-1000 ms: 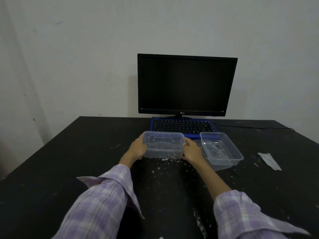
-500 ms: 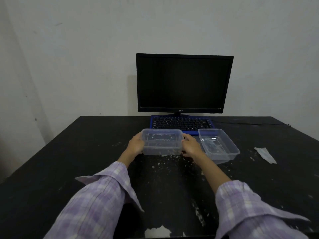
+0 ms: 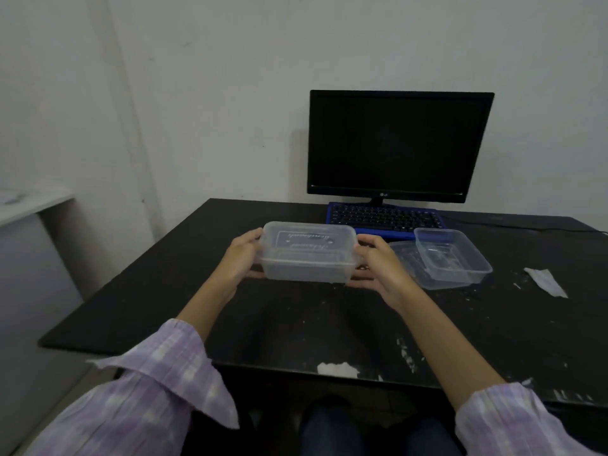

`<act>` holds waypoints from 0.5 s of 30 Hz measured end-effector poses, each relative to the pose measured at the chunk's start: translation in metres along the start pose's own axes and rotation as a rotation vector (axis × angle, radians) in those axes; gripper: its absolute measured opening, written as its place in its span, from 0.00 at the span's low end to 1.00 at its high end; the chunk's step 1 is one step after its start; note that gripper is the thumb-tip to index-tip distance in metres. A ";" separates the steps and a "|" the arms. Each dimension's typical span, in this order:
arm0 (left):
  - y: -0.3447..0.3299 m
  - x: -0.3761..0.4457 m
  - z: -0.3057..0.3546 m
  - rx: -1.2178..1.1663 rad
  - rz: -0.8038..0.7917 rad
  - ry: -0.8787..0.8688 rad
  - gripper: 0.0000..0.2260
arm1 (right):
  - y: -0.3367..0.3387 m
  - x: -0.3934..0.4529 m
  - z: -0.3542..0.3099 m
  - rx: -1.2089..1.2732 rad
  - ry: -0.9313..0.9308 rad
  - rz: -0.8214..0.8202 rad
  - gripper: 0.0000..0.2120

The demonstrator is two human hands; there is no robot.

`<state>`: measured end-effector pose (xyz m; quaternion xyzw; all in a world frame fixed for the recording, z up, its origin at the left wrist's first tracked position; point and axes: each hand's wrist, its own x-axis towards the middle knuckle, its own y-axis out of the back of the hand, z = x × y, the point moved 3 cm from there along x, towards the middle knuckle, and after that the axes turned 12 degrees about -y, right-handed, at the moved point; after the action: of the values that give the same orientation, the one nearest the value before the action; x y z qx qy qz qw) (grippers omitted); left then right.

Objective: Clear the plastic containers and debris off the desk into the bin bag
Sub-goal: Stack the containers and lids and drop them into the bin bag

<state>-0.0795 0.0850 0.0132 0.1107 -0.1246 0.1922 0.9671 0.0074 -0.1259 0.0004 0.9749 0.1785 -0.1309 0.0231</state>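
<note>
Two hands are seen in the head view, at the centre of the frame, and between them a clear rectangular plastic container (image 3: 307,256) is held above the black desk top (image 3: 296,324). The left hand (image 3: 241,261) is curled round its left end, thumb on the upper rim and fingers beneath; the right hand (image 3: 378,266) is curled round its right end in the same way. The container is turned bottom up (raised lettering is seen on the upper face), and it appears to be two tubs set mouth to mouth, though that cannot be told for certain.

To the right of centre, a second clear plastic tub (image 3: 452,255) is seen open side up, resting on a flat clear lid (image 3: 406,255). A crumpled white scrap of paper (image 3: 544,281) lies at the right edge of the frame. White crumbs and flecks (image 3: 406,353) are scattered over the lower middle of the desk.

In the upper middle, a black flat monitor (image 3: 399,144) with a dark screen is stood against the wall, and a blue-framed black keyboard (image 3: 383,218) is set just below it.

Purple checked sleeves (image 3: 148,393) fill the lower corners.
</note>
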 end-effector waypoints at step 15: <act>0.159 -0.212 -0.006 -0.048 0.162 0.168 0.21 | -0.122 -0.133 0.098 0.087 -0.169 -0.465 0.18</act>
<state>-0.3310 0.1567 -0.0265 0.0603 -0.0564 0.2754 0.9578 -0.1799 -0.0662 -0.0589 0.8932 0.3898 -0.2214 -0.0345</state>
